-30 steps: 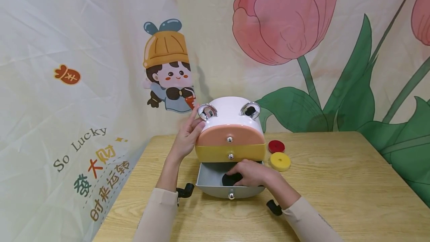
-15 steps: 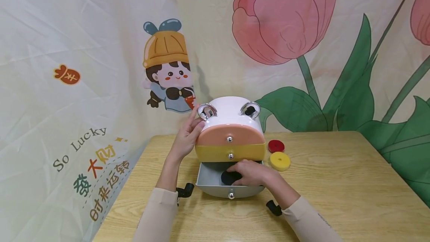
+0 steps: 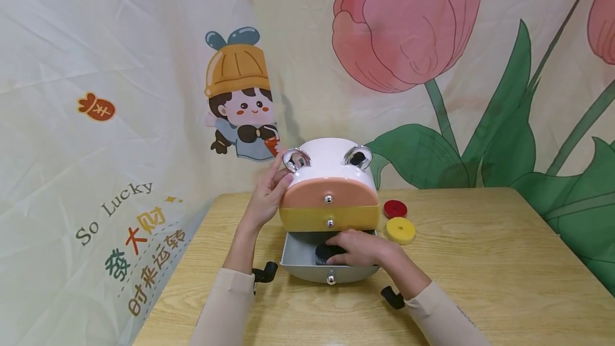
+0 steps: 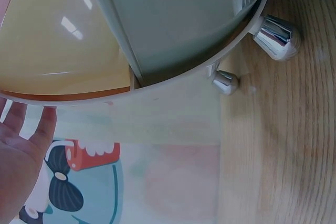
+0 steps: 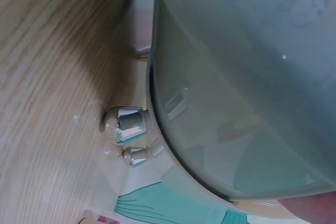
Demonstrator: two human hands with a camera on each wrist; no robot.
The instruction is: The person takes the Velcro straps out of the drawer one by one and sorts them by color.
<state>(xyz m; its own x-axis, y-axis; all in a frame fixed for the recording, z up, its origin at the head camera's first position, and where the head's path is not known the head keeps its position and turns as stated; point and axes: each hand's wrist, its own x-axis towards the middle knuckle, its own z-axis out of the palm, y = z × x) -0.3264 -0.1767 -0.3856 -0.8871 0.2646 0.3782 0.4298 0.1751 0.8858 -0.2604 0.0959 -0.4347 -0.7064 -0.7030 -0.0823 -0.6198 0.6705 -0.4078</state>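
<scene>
A small frog-faced cabinet with a white top and bulging chrome-ringed eyes stands on the table. Its lowest drawer, grey, is pulled out. Inside that drawer lies a black disc-shaped roll, pinched between the thumb and fingers of my right hand; part of it is hidden by the hand. My left hand rests against the cabinet's left side, fingers extended. In the left wrist view, straight fingertips of the left hand touch the shell's edge. The drawer's underside fills much of the right wrist view.
To the cabinet's right, a red roll and a yellow roll lie flat on the wooden table. An orange drawer and a yellow drawer are closed above the grey one. A printed cloth hangs behind.
The black roll has shifted slightly left and shows more of its side, while the right hand's thumb and fingers have moved a little over it. The left hand and cabinet have stayed put.
</scene>
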